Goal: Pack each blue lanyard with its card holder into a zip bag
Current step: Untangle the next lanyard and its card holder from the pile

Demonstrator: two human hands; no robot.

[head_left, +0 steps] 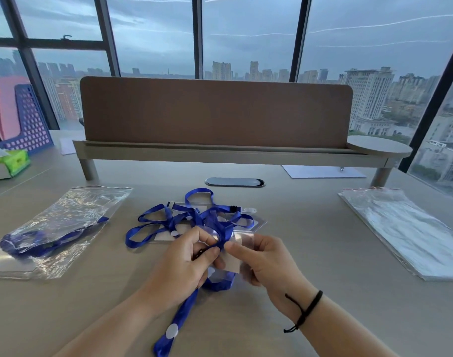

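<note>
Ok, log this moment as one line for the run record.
stage: bundling lanyard | left hand: pinches blue lanyard | right hand: holds card holder | filled zip bag: desk left | empty bags: right

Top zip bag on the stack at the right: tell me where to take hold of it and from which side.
Judging by its pose, pinch the top zip bag at its near left corner, coming in from the left. The stack lies flat on the desk, its left edge faces the hands and nothing covers it. The zip end lies far back, a longer reach.
</note>
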